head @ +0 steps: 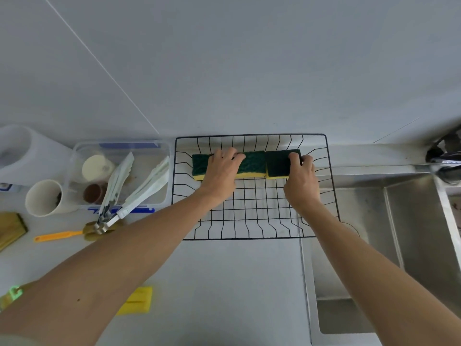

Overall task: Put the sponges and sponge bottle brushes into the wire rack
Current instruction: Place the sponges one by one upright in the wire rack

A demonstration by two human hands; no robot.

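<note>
From the head view, both hands reach into the wire rack (257, 211) on the bench (224, 283). The left hand (220, 171) lies on the left sponge (250, 163), fingers curled over its far edge, gripping it. The right hand (301, 181) grips the right sponge (278, 163), fingers bent over its right end. The two sponges lie end to end, touching, green side up, at the rack's far side. Left of the left hand, two white brushes (147, 186) lean in a clear tub (119, 146). A yellow sponge (139, 299) lies under the left forearm. The sink (411, 245) is right of the right arm.
</note>
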